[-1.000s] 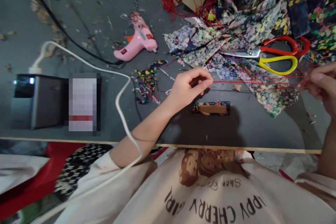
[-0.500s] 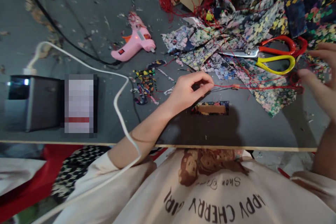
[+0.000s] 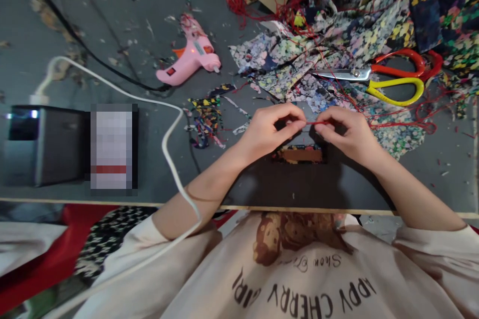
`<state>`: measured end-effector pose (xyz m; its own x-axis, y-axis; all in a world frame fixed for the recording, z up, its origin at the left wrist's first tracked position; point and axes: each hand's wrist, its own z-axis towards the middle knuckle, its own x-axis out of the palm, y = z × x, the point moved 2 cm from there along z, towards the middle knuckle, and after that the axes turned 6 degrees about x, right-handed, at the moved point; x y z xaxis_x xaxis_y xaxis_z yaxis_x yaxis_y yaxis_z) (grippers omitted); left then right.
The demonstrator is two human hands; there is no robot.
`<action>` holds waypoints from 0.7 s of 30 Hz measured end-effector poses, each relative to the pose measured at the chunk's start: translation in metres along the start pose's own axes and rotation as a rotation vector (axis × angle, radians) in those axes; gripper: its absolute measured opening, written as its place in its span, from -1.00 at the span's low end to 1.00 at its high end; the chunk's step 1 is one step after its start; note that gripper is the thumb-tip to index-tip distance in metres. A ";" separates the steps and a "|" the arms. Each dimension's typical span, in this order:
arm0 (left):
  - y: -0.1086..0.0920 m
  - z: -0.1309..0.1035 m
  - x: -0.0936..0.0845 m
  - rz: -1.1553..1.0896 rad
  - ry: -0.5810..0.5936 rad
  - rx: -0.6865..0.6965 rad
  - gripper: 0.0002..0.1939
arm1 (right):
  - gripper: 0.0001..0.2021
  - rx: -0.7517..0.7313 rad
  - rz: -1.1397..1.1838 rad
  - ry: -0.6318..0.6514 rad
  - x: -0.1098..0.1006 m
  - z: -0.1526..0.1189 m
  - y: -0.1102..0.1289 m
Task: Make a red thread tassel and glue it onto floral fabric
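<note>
Between my two hands runs a short stretch of red cord [image 3: 313, 122]. My left hand [image 3: 270, 127] is closed, pinching the cord between thumb and fingertips. My right hand [image 3: 346, 132] pinches the same cord a little to the right, fingers closed. Loose cord trails out beyond the right hand over the floral fabric [image 3: 398, 134] and ends in a loop. Just below the hands, on the table, lies a small cardboard rectangle [image 3: 302, 154] edged with dark floral fabric. Scissors [image 3: 352, 75] with red and yellow handles rest on the fabric above my right hand.
A pink glue gun [image 3: 192, 57] lies at upper left, its black cable [image 3: 108, 72] running left. A white cord [image 3: 170, 134] crosses my left forearm. A dark box [image 3: 56, 147] stands at far left beside a blurred-out item [image 3: 111, 149]. Fabric scraps [image 3: 205, 114] lie left of my hands.
My right hand has come in from the far right, fingers spread before, and now pinches the red cord close to my left hand. The left hand has stayed in place.
</note>
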<state>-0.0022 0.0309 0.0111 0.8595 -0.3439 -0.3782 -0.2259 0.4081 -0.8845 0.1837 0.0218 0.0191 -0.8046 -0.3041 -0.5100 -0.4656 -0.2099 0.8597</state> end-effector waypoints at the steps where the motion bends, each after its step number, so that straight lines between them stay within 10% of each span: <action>1: 0.000 0.000 0.000 0.008 0.002 -0.009 -0.68 | -0.89 0.001 0.016 -0.014 -0.001 -0.001 0.000; 12: 0.003 -0.001 -0.001 -0.047 -0.020 -0.074 -0.62 | -0.89 0.034 0.200 -0.252 -0.008 -0.005 -0.003; 21: 0.003 0.001 -0.001 -0.114 -0.091 -0.046 -0.63 | -0.91 0.049 0.231 -0.167 -0.003 -0.007 -0.004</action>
<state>-0.0036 0.0328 0.0095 0.9182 -0.3068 -0.2504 -0.1438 0.3308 -0.9327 0.1905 0.0175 0.0170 -0.9390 -0.1805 -0.2927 -0.2772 -0.1061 0.9549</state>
